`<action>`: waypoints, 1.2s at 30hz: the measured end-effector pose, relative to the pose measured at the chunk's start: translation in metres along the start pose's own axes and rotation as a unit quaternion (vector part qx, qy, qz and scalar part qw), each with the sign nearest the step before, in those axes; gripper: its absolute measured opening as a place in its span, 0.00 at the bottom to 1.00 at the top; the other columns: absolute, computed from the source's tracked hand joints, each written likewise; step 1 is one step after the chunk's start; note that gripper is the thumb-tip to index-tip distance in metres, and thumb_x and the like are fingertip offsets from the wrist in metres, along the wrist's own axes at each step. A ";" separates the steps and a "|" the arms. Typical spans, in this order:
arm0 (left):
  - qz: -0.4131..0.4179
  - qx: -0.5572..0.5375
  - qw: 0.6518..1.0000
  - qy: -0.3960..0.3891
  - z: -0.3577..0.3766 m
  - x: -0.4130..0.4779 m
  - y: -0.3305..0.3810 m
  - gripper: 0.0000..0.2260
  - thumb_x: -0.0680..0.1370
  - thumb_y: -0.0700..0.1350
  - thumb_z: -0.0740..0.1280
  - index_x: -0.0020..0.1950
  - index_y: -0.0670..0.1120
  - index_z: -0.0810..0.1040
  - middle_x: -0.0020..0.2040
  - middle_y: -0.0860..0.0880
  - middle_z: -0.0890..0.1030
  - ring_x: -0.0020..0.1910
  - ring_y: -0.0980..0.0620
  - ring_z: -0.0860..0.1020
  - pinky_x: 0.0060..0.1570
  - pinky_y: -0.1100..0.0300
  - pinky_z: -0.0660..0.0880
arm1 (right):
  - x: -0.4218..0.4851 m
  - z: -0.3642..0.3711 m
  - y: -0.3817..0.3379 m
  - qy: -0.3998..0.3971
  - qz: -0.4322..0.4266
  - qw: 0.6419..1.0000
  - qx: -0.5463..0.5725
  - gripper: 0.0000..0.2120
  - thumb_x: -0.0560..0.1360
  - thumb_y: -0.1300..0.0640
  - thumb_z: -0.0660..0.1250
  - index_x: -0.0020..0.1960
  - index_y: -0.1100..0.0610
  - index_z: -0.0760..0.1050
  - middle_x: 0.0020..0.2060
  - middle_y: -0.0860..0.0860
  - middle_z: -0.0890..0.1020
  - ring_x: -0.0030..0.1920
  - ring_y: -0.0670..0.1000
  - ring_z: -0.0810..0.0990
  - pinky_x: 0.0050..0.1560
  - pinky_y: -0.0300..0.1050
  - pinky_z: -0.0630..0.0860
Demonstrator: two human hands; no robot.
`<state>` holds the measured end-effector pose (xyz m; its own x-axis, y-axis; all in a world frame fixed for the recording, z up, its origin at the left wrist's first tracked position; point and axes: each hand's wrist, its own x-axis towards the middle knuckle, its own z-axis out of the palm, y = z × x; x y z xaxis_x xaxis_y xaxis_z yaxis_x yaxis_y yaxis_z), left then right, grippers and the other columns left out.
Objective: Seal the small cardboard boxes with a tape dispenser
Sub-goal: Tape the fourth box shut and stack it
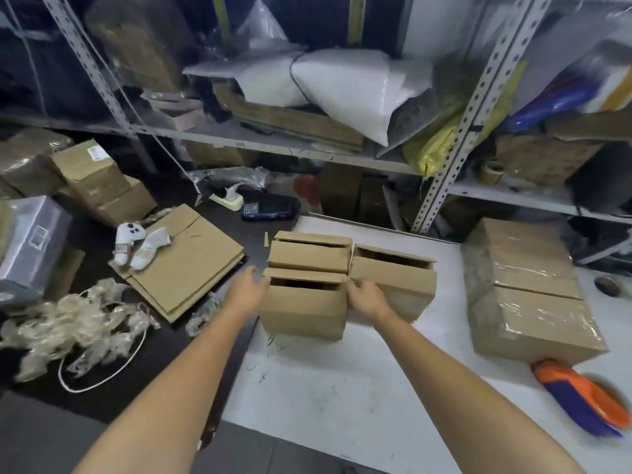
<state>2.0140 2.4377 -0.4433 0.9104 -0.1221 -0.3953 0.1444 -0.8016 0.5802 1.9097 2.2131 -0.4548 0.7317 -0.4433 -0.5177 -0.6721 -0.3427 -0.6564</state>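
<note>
Now our flat left hand (249, 289) presses and our curled right hand (367, 298) grips the front box (302, 311); flaps ajar, inside dark.

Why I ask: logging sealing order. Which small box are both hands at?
The nearest small box, front left of three; left hand and right hand flank its top flaps.

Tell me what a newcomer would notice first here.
Three unsealed boxes cluster mid-frame on the white table, the left hand and right hand holding the nearest box by its sides. A tangle of crumpled tape sprawls at the left, and an orange and purple tool lies blurred at the right edge.
</note>
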 end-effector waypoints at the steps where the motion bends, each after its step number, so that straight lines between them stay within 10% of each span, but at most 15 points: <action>1: -0.016 -0.024 1.000 -0.012 0.004 0.010 -0.005 0.25 0.83 0.52 0.59 0.77 0.43 0.63 0.74 0.40 0.69 0.71 0.40 0.69 0.65 0.51 0.68 | 0.005 0.007 -0.002 0.000 0.017 0.999 0.037 0.27 0.81 0.39 0.54 0.63 0.60 0.77 0.60 0.57 0.80 0.61 0.60 0.77 0.63 0.53 0.73; 12: -0.031 -0.216 0.975 -0.048 0.033 0.014 -0.031 0.14 0.83 0.52 0.58 0.48 0.44 0.76 0.47 0.40 0.77 0.46 0.45 0.74 0.45 0.53 0.69 | 0.007 0.032 0.002 -0.013 0.084 0.983 0.163 0.15 0.81 0.50 0.60 0.60 0.57 0.76 0.54 0.56 0.81 0.54 0.60 0.80 0.49 0.53 0.80; 36: -0.087 -0.251 0.963 -0.047 0.240 -0.220 0.093 0.18 0.80 0.55 0.64 0.65 0.47 0.76 0.57 0.46 0.80 0.54 0.44 0.79 0.45 0.52 0.76 | -0.108 -0.176 0.249 -0.020 0.067 0.978 0.197 0.15 0.77 0.52 0.63 0.57 0.61 0.76 0.47 0.55 0.78 0.44 0.54 0.77 0.41 0.47 0.73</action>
<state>1.7341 2.2494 -0.4734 0.8198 -0.0838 -0.5665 0.4821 -0.4330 0.7616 1.6435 2.0300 -0.4658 0.6488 -0.4264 -0.6302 -0.6728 0.0654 -0.7369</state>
